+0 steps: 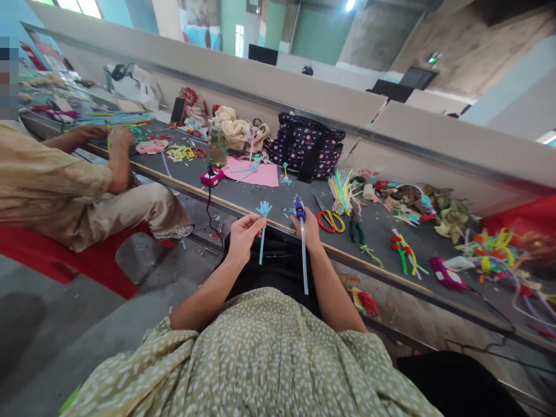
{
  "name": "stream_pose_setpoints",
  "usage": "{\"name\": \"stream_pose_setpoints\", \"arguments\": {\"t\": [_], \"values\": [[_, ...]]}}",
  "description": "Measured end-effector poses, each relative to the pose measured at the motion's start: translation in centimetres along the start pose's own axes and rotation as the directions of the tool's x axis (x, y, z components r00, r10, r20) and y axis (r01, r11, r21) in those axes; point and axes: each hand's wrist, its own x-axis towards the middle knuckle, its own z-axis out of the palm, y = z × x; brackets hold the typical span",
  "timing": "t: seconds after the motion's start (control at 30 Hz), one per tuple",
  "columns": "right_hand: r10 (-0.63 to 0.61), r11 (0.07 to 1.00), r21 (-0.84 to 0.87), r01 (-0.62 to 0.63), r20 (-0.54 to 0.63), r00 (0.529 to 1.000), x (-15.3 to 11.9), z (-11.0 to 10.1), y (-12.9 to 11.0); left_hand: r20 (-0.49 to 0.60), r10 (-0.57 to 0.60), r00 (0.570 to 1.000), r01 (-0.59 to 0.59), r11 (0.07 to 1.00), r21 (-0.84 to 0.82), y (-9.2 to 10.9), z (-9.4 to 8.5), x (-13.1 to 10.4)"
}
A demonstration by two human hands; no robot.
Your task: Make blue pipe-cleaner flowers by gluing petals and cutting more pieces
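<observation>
Pinched between the thumb and fingers of my left hand [244, 236] is a light blue stem [261, 246] with a frayed, tufted top, held upright at the table's front edge. My right hand [309, 227] is wrapped round a blue glue gun [299, 208]; a long translucent glue stick [304, 260] hangs down from it towards my lap. The two hands are apart. Small light blue scraps lie on the table between them. Red-and-yellow-handled scissors [330, 222] lie just right of my right hand, and a pink sheet [260, 175] lies beyond my left hand.
Dark green pliers [357, 231] and a bundle of coloured stems [343, 194] lie to the right. A polka-dot bag [307, 146], a bottle [218, 147] and a magenta box [212, 177] stand farther back. At the left, a seated person [65, 179] handles a yellow strip.
</observation>
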Motion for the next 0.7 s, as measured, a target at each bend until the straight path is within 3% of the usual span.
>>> {"name": "stream_pose_setpoints", "arguments": {"t": [0.17,0.37,0.53,0.7], "values": [[0.060,0.975,-0.215,-0.050,0.037,0.998,2.8,2.8,-1.4,-0.024,-0.003,1.000,0.003,1.000,-0.009,-0.1,-0.5,0.3],[0.077,0.932,-0.359,-0.040,0.089,0.993,3.8,5.2,-1.8,-0.043,-0.019,0.999,0.018,1.000,-0.024,0.0,-1.0,0.6],[0.069,0.933,-0.359,-0.026,0.108,0.992,3.6,5.2,-1.4,-0.046,-0.037,0.998,0.035,0.999,-0.030,0.0,-0.9,0.5],[0.061,0.970,-0.239,-0.046,0.053,0.997,3.3,4.1,-1.0,-0.023,-0.059,0.998,0.058,0.998,-0.033,-0.1,-0.8,0.4]]}}
